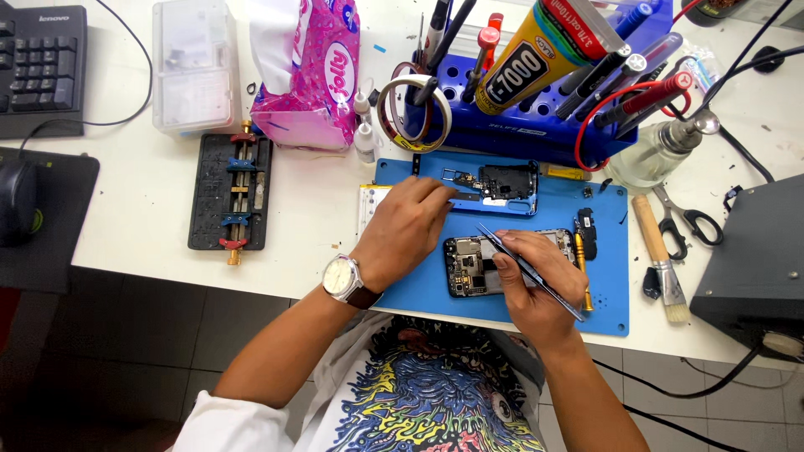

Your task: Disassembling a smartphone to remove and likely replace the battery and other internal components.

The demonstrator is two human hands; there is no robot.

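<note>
An opened phone (pixel 471 266) with its circuit board exposed lies on a blue work mat (pixel 603 285). My right hand (pixel 536 285) rests on the phone's right part and holds thin metal tweezers (pixel 528 269), whose tips point up-left. My left hand (pixel 406 230), with a wristwatch, reaches over the mat's upper left. Its fingertips pinch a small dark flat part (pixel 463 197) at the edge of the blue phone back cover (pixel 494 186), which lies just beyond the phone.
A blue tool rack (pixel 536 125) with pens, a glue tube and tape rolls stands behind the mat. A brush (pixel 662 259), scissors (pixel 682 222) and a glass bottle (pixel 657 151) lie to the right. A black clamp jig (pixel 232 192), a pink tissue pack (pixel 310 75) and a keyboard (pixel 42 67) are on the left.
</note>
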